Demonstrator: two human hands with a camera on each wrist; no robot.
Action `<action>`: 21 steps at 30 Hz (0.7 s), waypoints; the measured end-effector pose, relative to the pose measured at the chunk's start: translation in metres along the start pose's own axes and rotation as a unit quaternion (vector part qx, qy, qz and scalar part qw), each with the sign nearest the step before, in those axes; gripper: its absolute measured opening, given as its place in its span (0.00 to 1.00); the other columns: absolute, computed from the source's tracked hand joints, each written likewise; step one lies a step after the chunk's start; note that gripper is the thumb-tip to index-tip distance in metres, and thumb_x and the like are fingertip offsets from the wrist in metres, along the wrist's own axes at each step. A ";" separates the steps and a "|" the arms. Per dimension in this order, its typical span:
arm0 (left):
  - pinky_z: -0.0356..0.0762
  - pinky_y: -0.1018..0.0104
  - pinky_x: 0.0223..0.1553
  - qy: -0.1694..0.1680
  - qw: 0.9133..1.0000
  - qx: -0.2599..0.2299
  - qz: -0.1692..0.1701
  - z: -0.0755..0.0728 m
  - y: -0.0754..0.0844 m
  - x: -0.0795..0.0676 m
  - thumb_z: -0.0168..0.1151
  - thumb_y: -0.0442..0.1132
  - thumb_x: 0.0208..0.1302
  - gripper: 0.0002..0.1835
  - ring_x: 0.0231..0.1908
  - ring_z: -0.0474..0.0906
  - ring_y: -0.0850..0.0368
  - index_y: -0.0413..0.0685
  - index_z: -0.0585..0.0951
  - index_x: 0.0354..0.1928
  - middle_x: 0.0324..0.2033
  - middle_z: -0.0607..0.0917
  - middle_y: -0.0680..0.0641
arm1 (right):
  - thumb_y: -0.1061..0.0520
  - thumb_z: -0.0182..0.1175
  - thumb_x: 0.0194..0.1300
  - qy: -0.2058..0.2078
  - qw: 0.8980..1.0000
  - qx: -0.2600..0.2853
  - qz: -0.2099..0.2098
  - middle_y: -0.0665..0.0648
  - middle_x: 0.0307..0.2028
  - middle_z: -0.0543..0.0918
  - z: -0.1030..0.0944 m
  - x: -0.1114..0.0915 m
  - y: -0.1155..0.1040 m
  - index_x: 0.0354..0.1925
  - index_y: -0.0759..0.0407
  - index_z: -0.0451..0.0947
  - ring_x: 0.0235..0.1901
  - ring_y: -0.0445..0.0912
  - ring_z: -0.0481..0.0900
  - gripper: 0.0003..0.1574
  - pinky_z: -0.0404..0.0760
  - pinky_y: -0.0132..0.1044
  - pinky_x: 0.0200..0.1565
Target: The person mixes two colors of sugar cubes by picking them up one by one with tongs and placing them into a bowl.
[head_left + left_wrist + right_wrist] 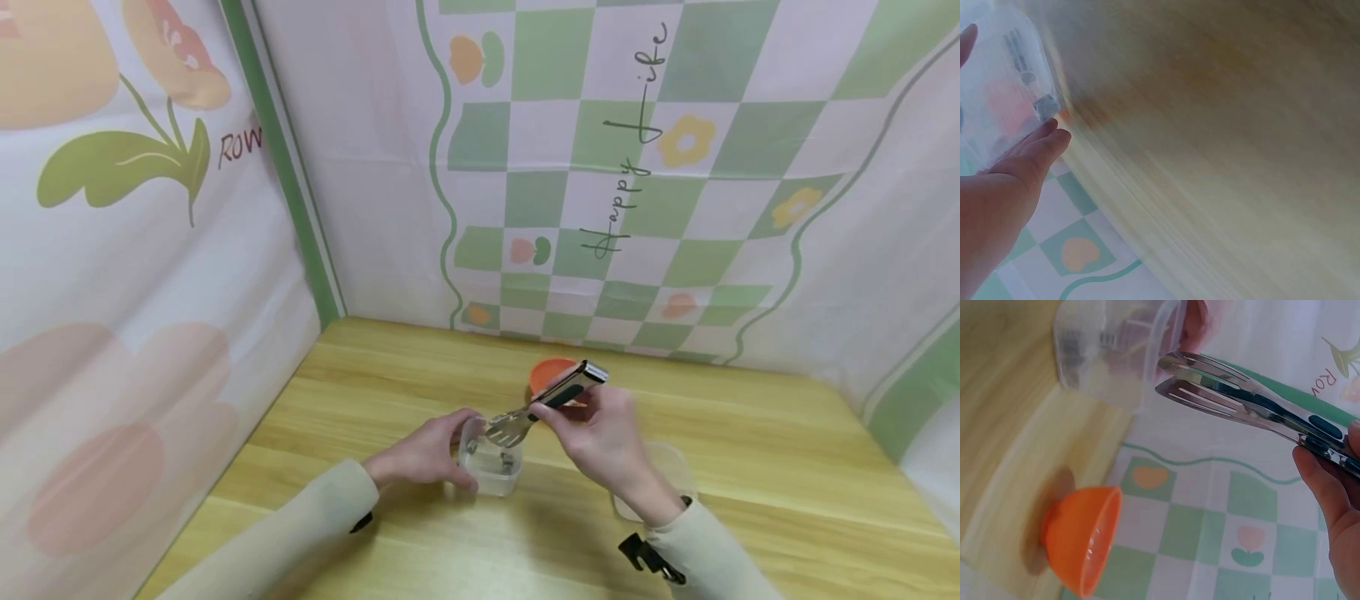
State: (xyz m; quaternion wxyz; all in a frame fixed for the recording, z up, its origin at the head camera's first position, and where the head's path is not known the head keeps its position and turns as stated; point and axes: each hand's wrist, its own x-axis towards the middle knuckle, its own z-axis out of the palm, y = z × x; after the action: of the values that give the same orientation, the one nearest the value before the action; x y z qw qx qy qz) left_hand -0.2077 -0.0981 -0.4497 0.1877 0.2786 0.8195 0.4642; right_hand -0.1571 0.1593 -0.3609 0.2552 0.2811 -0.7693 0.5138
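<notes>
My left hand [423,454] grips the side of a clear plastic container [492,483], thumb at the near side and fingers at the far side. A few small dark grey pieces [1046,107] lie inside the container, seen through its wall in the left wrist view. In my right hand [611,437] is a pair of metal food tongs [1260,406] with dark grip inserts, pinched between thumb and fingers. The slotted tips of the tongs stand slightly apart, nothing between them, and overlap the container's opening in the head view.
Behind the tongs stands an orange bowl [550,373] on the wood-grain table [420,542]. A clear, flat plastic lid [671,467] lies to the right, partly under my right forearm. Printed cloth walls [375,167] enclose the table's back and sides.
</notes>
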 end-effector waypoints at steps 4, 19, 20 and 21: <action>0.71 0.53 0.70 -0.001 1.000 0.003 0.003 0.000 -0.001 0.001 0.87 0.34 0.47 0.50 0.67 0.75 0.47 0.46 0.70 0.73 0.66 0.79 0.45 | 0.74 0.78 0.54 -0.012 1.000 -0.002 0.005 0.53 0.36 0.89 0.009 -0.005 0.004 0.42 0.61 0.83 0.34 0.48 0.91 0.20 0.89 0.36 0.35; 0.71 0.56 0.70 -0.004 1.000 0.019 0.001 -0.001 -0.002 0.000 0.87 0.36 0.48 0.51 0.67 0.75 0.47 0.43 0.68 0.74 0.68 0.78 0.44 | 0.71 0.76 0.59 -0.050 0.998 0.001 0.024 0.52 0.33 0.87 0.027 -0.014 0.021 0.41 0.63 0.80 0.32 0.47 0.90 0.16 0.90 0.36 0.34; 0.71 0.56 0.70 -0.005 1.000 0.018 0.002 -0.001 -0.002 0.001 0.87 0.36 0.48 0.51 0.67 0.75 0.47 0.43 0.68 0.74 0.68 0.78 0.44 | 0.71 0.76 0.59 -0.050 0.998 0.000 0.026 0.52 0.33 0.87 0.028 -0.014 0.021 0.41 0.63 0.80 0.32 0.47 0.90 0.16 0.90 0.36 0.34; 0.71 0.57 0.70 -0.005 1.000 0.018 0.001 -0.001 -0.002 0.001 0.87 0.36 0.48 0.51 0.68 0.74 0.48 0.43 0.68 0.74 0.68 0.78 0.45 | 0.71 0.76 0.59 -0.051 0.998 0.000 0.027 0.52 0.33 0.86 0.028 -0.014 0.022 0.41 0.62 0.80 0.32 0.46 0.90 0.16 0.90 0.36 0.34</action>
State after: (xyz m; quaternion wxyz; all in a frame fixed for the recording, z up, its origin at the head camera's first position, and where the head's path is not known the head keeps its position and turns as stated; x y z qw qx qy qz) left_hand -0.2092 -0.0990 -0.4513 0.1866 0.2847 0.8266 0.4482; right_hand -0.1655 0.1422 -0.3946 0.2016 0.2856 -0.7887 0.5057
